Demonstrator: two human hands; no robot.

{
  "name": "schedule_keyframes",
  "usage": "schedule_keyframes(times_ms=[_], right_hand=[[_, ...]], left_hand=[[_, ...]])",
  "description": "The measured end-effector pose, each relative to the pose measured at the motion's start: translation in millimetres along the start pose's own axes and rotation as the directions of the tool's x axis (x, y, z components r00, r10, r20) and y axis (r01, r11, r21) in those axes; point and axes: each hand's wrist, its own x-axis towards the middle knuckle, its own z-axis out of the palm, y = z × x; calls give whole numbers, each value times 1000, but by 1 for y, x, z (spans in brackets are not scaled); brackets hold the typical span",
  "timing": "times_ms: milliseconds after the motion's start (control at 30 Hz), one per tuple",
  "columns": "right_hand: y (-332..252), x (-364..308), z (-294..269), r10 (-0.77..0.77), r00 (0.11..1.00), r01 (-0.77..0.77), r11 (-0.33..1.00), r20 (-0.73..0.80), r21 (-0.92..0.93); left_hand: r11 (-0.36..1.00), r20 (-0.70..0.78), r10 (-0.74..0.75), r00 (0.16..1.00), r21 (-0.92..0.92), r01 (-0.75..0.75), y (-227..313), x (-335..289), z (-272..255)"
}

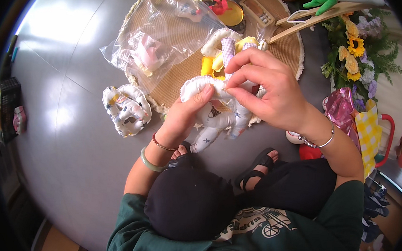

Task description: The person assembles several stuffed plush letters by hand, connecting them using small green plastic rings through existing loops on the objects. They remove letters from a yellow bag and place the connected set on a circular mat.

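Note:
My left hand (190,108) grips a white stuffed fabric piece (210,119) printed with small stars, its thumb pressed on the upper edge. At that same edge, my right hand (264,83) is closed in a pinch; whatever lies between its fingertips is too small to make out. Just beyond the hands are a purple checked stuffed piece (227,50) and a yellow one (208,66), partly covered by my right hand. Apart from these, a white patterned stuffed ring-like piece (126,110) rests on the grey floor to the left.
A round woven mat (175,88) spreads ahead, bearing a clear plastic bag (145,51), a yellow round dish (230,14) and a small wooden abacus-like frame (258,12). Wooden legs (306,22) stand at far right. Artificial flowers (355,45) and pink foil wrapping (339,109) lie right.

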Motion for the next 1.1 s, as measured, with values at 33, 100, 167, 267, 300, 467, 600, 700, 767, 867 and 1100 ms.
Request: schedule_keyframes(times_ms=[33,100,167,267,300,467,600,700,767,867,1100], right_hand=[[-1,1,-1,-37,999,36,999,-34,-37],[-5,3,-4,-102,993,93,987,-64,-135],[-9,5,-7,-157,986,138,958,-55,-251],[-13,6,-7,-161,986,144,948,-37,-283],[-12,6,-6,-154,987,138,959,-45,-249],[-10,1,0,25,997,-21,998,-75,52],[-13,1,2,44,997,-37,994,-69,103],[-15,0,5,70,994,-58,988,-81,141],[-16,-1,7,98,991,-84,984,-88,157],[-17,-1,9,103,991,-88,982,-83,165],[-22,4,3,63,994,-59,997,-91,40]], left_hand=[[1000,-6,2,1000,-28,-2,-1,-1,3],[998,-26,10,1000,-69,-12,2,-4,11],[996,-5,20,1000,-87,-20,3,-3,10],[992,-16,10,1000,-127,-12,5,-6,11],[989,-11,2,1000,-151,-4,6,-7,11],[955,39,-30,999,-294,40,10,-9,12],[930,62,-38,997,-363,58,10,-8,17],[880,122,-37,992,-466,90,4,-7,16],[862,148,-26,989,-498,97,2,-5,15],[879,159,5,987,-471,72,1,-5,13],[911,106,49,993,-412,-1,6,-7,19]])
